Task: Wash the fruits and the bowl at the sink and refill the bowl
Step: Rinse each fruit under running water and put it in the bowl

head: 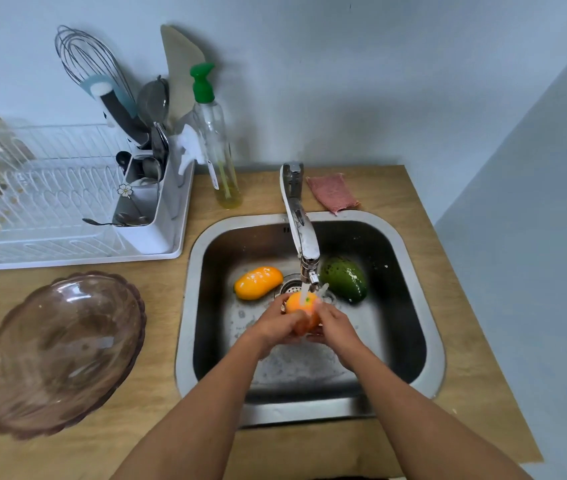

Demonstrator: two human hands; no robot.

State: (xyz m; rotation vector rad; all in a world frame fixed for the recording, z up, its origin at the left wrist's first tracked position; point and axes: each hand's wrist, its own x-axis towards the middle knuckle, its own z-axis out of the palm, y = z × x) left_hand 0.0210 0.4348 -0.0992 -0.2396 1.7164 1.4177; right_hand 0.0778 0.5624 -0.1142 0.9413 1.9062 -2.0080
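Sink [183, 323]: mango [258, 282], avocado [344, 279]; orange [301, 306], my left hand [277, 325] and right hand [336, 323] curled around it under the tap [301, 233].

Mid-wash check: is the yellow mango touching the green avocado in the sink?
Apart. The head view shows the yellow mango left of the drain and the green avocado right of it, the faucet spout between them.
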